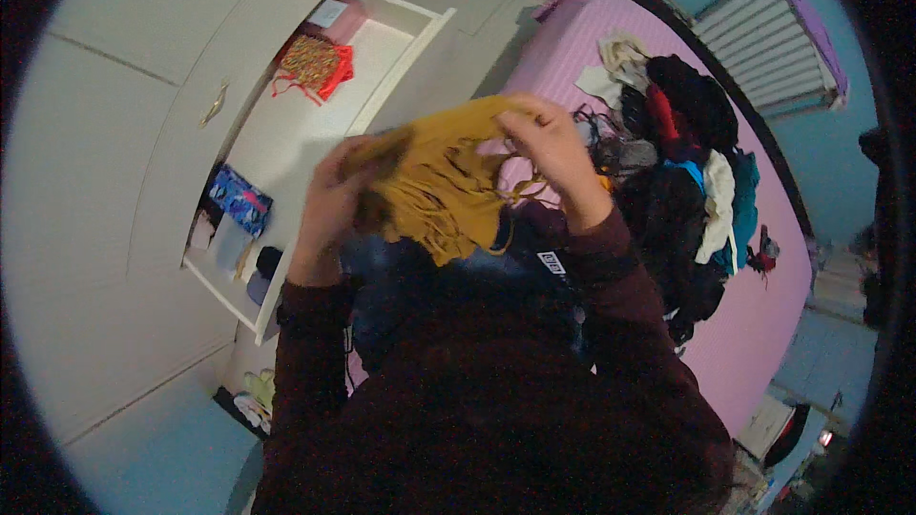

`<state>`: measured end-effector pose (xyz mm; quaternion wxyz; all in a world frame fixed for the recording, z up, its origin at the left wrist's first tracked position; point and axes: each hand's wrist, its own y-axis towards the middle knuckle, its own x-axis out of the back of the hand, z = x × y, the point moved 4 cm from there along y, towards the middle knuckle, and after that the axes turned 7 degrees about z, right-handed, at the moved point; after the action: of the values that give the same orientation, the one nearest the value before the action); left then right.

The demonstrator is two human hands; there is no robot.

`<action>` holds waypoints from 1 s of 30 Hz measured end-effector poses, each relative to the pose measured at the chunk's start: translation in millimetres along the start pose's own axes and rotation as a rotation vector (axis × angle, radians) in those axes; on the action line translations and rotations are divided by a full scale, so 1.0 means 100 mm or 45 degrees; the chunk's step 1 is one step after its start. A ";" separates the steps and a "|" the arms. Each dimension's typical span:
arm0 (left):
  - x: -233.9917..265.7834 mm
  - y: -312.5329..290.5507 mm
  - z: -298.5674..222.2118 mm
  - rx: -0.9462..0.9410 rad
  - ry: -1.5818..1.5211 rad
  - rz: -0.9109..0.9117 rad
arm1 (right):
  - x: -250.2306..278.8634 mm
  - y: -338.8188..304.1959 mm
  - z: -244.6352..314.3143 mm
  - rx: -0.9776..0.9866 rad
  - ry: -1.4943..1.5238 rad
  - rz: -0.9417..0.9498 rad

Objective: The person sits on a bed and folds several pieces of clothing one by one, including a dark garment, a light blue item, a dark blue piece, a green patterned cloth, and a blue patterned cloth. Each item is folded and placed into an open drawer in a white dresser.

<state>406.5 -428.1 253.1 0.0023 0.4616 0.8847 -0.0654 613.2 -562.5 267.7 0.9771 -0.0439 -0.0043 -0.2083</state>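
Dark maroon sleeves rise from the lower edge of the view, and between them both hands hold up a mustard-yellow fringed garment point(444, 181), a scarf or shawl by the look of it, in the air in front of the person's chest. Its upper hem runs roughly from lower left to upper right, and that is the cloth's long axis as it hangs now; the fringe strands drop from it toward the person. Gripping the left end of the cloth, the left hand point(334, 200) is closed with its fingers bunched into the fabric. At the higher right end, the right hand point(553, 148) pinches the hem, thumb and fingers closed on it. The cloth thus lies between the two hands, touching both, neither nearer than the other. Just beyond the right hand a heap of dark and coloured clothes point(682, 162) lies along the far side of the pink-striped bed point(763, 324). Beyond the left hand stands a white wardrobe point(114, 181), its open shelf point(286, 133) carrying a folded orange patterned piece point(315, 65).
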 end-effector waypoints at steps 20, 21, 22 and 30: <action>0.59 -0.45 -0.23 -0.435 0.273 -0.310 | -0.73 -0.28 -0.38 0.375 -0.658 0.424; 0.50 -0.48 -0.22 -0.445 0.290 -0.300 | -0.85 -0.25 -0.46 0.372 -0.590 0.459; 0.44 -0.53 -0.20 -0.296 0.538 -0.311 | -0.96 -0.24 -0.51 0.463 -0.467 0.462; 0.26 -0.76 -0.14 -0.206 0.140 -0.334 | -1.62 -0.37 -1.11 0.188 0.522 0.858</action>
<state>330.4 -447.6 273.9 -0.0175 0.3433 0.9385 0.0317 449.3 -540.5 155.5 0.9718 0.0701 0.1902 0.1203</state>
